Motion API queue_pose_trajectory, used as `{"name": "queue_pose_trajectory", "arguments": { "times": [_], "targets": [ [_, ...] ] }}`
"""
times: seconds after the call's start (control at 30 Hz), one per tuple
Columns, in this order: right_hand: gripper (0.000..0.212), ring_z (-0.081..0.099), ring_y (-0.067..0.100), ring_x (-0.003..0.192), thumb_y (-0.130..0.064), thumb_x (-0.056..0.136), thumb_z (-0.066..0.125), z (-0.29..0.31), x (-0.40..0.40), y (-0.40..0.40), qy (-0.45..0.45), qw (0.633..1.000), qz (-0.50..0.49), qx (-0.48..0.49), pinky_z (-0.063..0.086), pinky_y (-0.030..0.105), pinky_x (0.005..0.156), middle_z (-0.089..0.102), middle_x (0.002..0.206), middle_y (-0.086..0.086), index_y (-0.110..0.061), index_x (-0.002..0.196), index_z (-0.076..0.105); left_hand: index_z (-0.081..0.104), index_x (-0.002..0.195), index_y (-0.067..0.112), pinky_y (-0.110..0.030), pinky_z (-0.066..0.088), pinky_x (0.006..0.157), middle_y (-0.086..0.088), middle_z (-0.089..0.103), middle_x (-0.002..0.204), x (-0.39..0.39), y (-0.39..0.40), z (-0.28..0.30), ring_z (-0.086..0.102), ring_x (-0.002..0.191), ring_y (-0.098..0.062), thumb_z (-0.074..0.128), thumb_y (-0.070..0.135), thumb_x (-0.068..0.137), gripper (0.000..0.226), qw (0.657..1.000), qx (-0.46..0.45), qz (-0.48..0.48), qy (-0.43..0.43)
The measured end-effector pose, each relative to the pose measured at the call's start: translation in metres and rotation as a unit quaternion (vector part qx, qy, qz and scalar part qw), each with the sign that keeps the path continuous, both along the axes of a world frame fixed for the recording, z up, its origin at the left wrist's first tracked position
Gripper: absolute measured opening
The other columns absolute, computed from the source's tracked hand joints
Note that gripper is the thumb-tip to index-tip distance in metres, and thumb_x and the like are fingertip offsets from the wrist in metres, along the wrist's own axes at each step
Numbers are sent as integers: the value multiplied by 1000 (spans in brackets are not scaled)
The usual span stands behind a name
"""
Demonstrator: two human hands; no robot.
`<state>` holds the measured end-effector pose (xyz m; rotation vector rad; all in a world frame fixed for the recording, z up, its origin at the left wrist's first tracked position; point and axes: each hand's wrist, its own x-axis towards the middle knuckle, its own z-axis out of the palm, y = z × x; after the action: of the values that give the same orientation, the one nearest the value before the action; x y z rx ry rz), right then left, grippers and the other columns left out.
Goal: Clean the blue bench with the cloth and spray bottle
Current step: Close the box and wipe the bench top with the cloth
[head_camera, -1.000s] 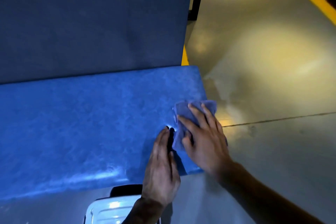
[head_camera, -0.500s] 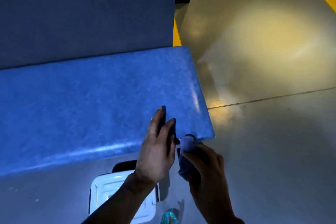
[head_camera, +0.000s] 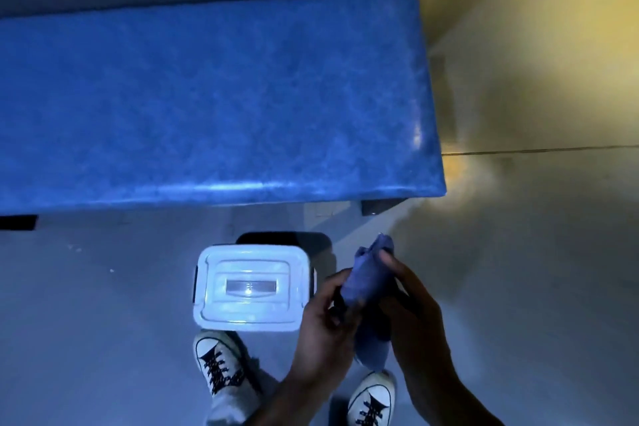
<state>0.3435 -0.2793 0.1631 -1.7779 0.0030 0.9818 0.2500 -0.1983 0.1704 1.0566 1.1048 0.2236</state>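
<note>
You are looking straight down at your own two hands, held in the air in front of your body and lower in view than the blue bench [head_camera: 214,97]. Both hands grip one bunched purple-blue cloth [head_camera: 368,287] between them. Your left hand [head_camera: 323,332] is curled closed around the cloth's left side, fingers wrapped in toward the palm. Your right hand [head_camera: 411,315] is closed on the right side, with the thumb pressed against the fabric near its upper end. A crumpled tip of cloth sticks up above both hands, and a loose tail hangs down below them.

The cloth is off the surface, well apart from the padded blue top, which spans the upper half of the view and ends at a rounded right corner. The top looks glossy, with a pale glare along its near edge. A dark bench leg [head_camera: 378,207] shows under the right end.

On the grey floor [head_camera: 86,322], between the bench and your feet, sits a white plastic box with a lid [head_camera: 254,287] (closed, with a clear handle set into the top). It lies just left of your left hand. Two white lace-up sneakers [head_camera: 219,361] show at the bottom edge. The floor to the right glows yellowish.
</note>
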Motion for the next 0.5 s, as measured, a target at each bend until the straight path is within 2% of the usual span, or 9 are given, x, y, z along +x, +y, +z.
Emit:
{"name": "queue_pose_trajectory", "arguments": {
  "times": [0.1,0.2,0.3,0.37,0.4,0.47,0.5],
  "targets": [
    [56,72,10,97,2,86,66,-6,-17,16,-8,1000,25,-17,57,35,80,74,118,-6,-35,127,64,68,109,13,-19,55,77,5,79,90,-24,12,-11,71,82,-6,59,-10,93,29,999,12,36,30],
    [37,72,8,89,-7,82,77,-16,-36,32,-49,995,77,-37,55,22,73,74,105,-4,-27,111,69,66,105,10,-13,53,72,9,78,82,-53,33,-18,70,77,1,52,-12,96,28,998,22,34,50],
    [23,70,13,80,-21,77,83,-38,-73,32,-46,990,107,-75,55,32,70,72,92,0,-27,90,65,66,101,12,-10,50,73,8,75,85,-90,42,-31,67,75,6,54,-14,92,29,994,52,-12,90],
    [32,69,15,79,-43,70,84,-57,-109,21,-42,984,131,-114,55,35,71,71,88,-2,-27,87,62,67,98,16,-9,49,70,6,75,79,-125,37,-44,67,73,4,63,-2,89,21,991,42,-22,128],
    [35,68,13,79,-48,69,83,-65,-125,18,-42,980,145,-131,54,30,71,69,87,-3,-26,86,62,69,98,18,-11,50,70,5,76,79,-143,36,-51,68,74,-1,65,9,85,16,987,40,-28,152],
    [28,63,3,78,-38,75,86,-88,-159,11,-45,971,173,-158,44,11,69,66,82,-6,-25,83,62,71,97,21,-19,53,73,8,78,85,-179,30,-73,69,78,-6,64,22,77,21,979,34,-40,196],
    [23,61,-1,76,-32,77,85,-100,-175,10,-45,968,185,-163,41,8,66,65,79,-7,-26,81,63,71,97,23,-24,56,77,9,78,87,-195,28,-87,71,82,-8,66,26,75,22,976,27,-34,211]
  ]
}}
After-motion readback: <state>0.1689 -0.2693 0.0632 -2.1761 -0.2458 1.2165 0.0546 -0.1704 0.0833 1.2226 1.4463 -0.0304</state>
